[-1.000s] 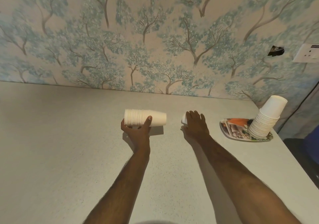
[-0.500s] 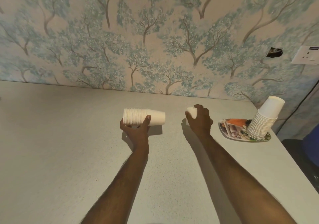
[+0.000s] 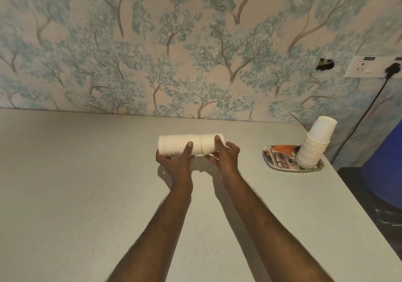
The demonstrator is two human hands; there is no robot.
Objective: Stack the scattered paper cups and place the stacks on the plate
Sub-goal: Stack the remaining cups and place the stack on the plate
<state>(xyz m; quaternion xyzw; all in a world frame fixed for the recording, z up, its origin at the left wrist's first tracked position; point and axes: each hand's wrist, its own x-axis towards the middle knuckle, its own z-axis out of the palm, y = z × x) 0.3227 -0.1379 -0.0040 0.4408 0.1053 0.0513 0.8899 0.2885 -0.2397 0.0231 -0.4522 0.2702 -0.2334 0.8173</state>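
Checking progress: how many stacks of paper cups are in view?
2. One stack is held sideways in both hands above the table; the other stack leans on the plate at right. No loose cups visible.

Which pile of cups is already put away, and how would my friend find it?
Look along the grey table to its far right corner, by the wall. A patterned plate sits there, and the leaning cup stack stands on it. The other cup stack lies sideways in both hands.
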